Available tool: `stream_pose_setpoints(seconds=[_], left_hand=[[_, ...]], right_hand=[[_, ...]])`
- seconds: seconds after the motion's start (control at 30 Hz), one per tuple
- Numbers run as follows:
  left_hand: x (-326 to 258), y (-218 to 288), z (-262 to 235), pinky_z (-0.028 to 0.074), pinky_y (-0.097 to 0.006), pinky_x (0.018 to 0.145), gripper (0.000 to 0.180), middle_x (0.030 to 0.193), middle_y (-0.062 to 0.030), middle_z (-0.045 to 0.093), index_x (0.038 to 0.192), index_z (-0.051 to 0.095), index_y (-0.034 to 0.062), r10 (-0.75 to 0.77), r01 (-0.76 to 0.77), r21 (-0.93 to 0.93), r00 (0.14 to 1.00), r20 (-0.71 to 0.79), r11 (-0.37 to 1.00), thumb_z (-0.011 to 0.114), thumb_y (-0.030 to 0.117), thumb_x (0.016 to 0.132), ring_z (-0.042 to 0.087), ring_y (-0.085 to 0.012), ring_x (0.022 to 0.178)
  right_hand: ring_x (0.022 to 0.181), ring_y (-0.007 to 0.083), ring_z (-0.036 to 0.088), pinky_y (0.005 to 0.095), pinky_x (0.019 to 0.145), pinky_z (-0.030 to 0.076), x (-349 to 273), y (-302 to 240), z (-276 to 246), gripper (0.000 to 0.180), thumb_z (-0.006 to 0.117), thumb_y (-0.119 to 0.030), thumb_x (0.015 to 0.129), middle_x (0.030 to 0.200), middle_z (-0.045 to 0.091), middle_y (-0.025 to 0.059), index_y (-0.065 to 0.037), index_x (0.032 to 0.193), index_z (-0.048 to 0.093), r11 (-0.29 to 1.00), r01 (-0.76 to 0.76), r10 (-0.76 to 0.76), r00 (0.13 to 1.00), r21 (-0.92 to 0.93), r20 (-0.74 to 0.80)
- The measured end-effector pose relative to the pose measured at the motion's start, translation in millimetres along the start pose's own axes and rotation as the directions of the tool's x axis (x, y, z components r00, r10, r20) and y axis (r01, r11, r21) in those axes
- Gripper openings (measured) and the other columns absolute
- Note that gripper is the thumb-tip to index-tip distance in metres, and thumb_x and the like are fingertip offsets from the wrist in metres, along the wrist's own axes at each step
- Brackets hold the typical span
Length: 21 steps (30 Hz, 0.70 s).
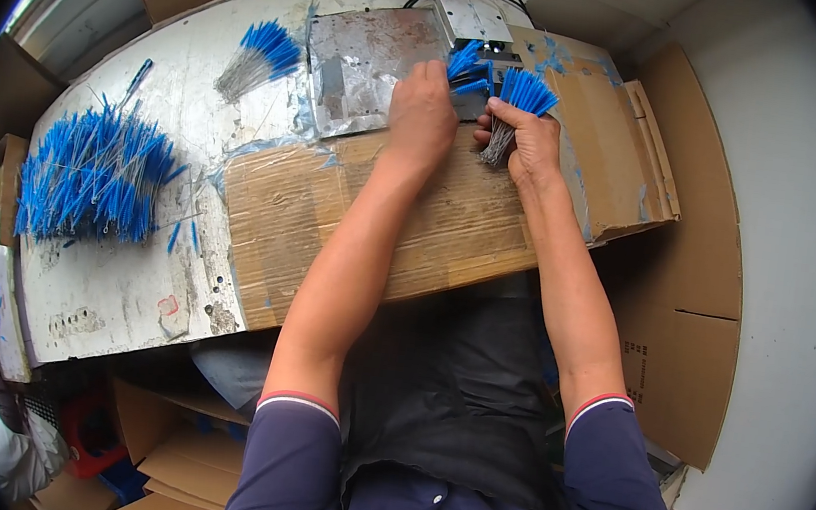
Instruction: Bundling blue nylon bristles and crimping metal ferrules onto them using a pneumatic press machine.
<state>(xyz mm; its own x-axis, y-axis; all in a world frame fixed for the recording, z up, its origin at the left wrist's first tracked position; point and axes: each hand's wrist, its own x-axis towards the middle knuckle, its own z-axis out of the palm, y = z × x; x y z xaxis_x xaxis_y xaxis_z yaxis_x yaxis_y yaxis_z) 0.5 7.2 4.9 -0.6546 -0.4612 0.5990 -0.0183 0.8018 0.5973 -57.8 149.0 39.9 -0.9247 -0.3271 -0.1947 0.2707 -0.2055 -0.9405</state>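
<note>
Watching remotely: right hand (534,140) at 1 o'clock, fingers wrapped round a blue-tipped wire bundle (529,92). Left hand's (424,114) are bunched, can't tell on what. Pale box (470,18) crowds 12, big wire pile (95,174) at 9.

I see blue-ended wires (527,93) fanned in the right hand (535,141), blue ends pointing forward, and blue pieces (464,62) beside the left hand (423,112).

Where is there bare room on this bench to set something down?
The cardboard left of the left forearm looks mostly bare, as does the metal plate between the small bundle and the left hand. Crowded: the big pile at left, and around the right hand and its held bundle.
</note>
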Motion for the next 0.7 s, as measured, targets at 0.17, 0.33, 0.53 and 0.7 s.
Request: stream_pose_setpoints(seconds=[0.17,0.33,0.53,0.7], left_hand=[[-2,-3,-2,0.05,-0.048,0.079,0.019,0.101,-0.0217,0.063,0.104,0.058,0.0007,0.041,-0.044,0.062,0.998,0.044,0.997,0.056,-0.001,0.085,0.063,-0.0414,0.09],[0,1,-3,0.049,-0.049,0.073,0.018,0.098,-0.0194,0.059,0.099,0.056,0.0015,-0.096,0.098,0.053,0.995,-0.041,0.994,0.057,-0.003,0.081,0.062,-0.0403,0.084],[2,-1,-1,0.05,-0.051,0.074,0.016,0.104,-0.019,0.06,0.106,0.056,0.0024,-0.149,0.148,-0.013,0.978,-0.144,0.989,0.057,0.0,0.09,0.062,-0.0427,0.09],[2,-3,1,0.049,-0.05,0.075,0.017,0.102,-0.0195,0.059,0.104,0.056,0.0021,-0.124,0.123,-0.016,0.98,-0.154,0.992,0.056,-0.001,0.088,0.062,-0.0416,0.088]], right_hand=[[0.061,0.0204,0.068,0.0339,0.052,0.061,-3,-1,4,0.008,0.073,0.003,0.081,0.074,0.067,0.0113,0.004,0.085,0.066,0.998,-0.021,0.018,0.998,-0.067,-0.054],[0.054,0.0192,0.065,0.0331,0.046,0.057,-1,0,4,0.008,0.072,0.005,0.08,0.069,0.065,0.0112,0.004,0.079,0.064,0.993,0.001,-0.01,0.997,-0.116,-0.077],[0.05,0.0201,0.063,0.0346,0.043,0.054,9,-2,17,0.008,0.069,0.007,0.079,0.065,0.063,0.0124,0.004,0.075,0.062,0.985,0.013,-0.035,0.991,-0.17,-0.13],[0.051,0.0209,0.064,0.0345,0.043,0.055,15,-5,22,0.01,0.072,0.007,0.079,0.066,0.065,0.0134,0.006,0.074,0.064,0.977,-0.031,-0.005,0.986,-0.211,-0.168]])
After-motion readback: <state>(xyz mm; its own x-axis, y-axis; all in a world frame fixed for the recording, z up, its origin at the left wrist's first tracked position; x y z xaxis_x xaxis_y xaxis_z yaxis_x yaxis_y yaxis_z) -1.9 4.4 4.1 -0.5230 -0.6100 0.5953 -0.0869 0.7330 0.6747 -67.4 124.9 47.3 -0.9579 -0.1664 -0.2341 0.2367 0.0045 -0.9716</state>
